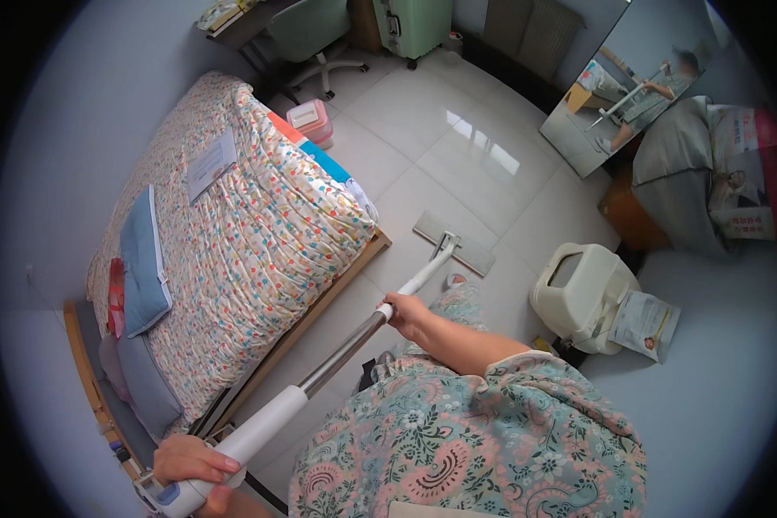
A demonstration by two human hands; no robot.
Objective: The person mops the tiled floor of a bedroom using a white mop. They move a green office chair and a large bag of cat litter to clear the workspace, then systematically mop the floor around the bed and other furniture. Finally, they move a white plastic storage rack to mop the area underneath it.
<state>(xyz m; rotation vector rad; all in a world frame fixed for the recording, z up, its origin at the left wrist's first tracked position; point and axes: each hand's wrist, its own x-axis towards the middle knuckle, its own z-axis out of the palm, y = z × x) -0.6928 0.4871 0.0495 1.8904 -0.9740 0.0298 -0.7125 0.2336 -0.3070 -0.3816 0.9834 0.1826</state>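
Note:
A flat mop (pixel 337 356) slants across the view, with a white grip section, a bare metal tube and a white lower pole. At its far end the grey rectangular mop head (pixel 475 256) lies flat on the tiled floor. My left hand (pixel 190 462) is closed round the white upper end of the mop, at the lower left. Farther down, my right hand (pixel 406 315) wraps round the pole where the metal tube meets the white part. My patterned clothing (pixel 457 449) fills the lower middle, and one foot (pixel 455 281) shows close to the mop head.
Left is a bed (pixel 259 259) with a dotted quilt and a blue cushion (pixel 142 263). A pink box (pixel 311 123) and a wheeled chair (pixel 311 39) stand beyond. On the right are a cream hooded box (pixel 574 293), a bag (pixel 646 324), and a leaning mirror (pixel 613 104).

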